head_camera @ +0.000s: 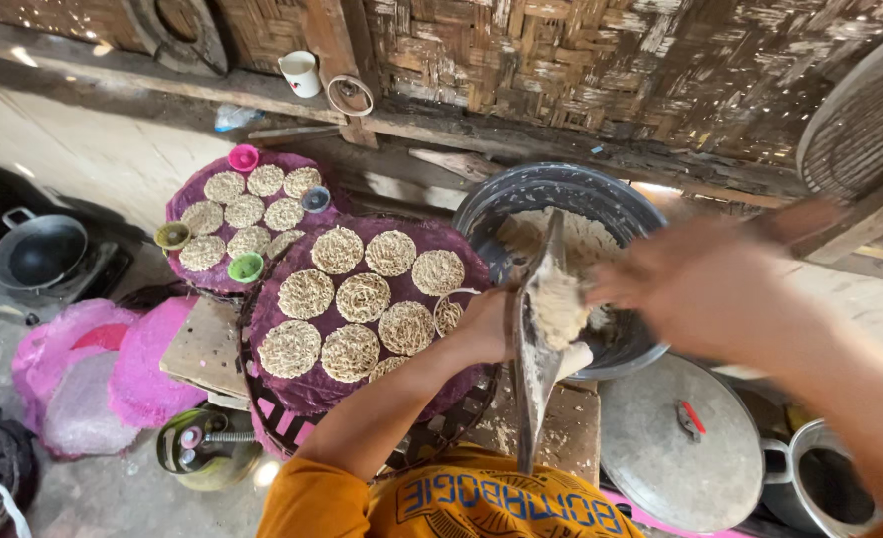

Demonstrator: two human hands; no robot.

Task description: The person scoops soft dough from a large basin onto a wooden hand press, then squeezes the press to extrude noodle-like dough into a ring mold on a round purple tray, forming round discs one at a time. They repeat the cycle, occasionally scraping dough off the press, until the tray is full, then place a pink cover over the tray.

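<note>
My left hand (483, 325) grips a thin metal plate (533, 371), held nearly edge-on with a clump of pale noodles (559, 304) on it. My right hand (695, 284) is blurred, its fingers at that clump, over a dark basin (561, 187) with more noodles (586, 237) inside. Left of my left hand lies a round tray covered in purple cloth (302, 394), carrying several flat round noodle discs (364, 297).
A second purple tray (184, 199) of discs with small coloured cups (246, 267) sits behind. A metal lid (660, 453) and a pot (830, 485) lie at the lower right. A wok (38, 251) and pink bags (142, 364) are at the left. A woven bamboo wall (601, 60) stands behind.
</note>
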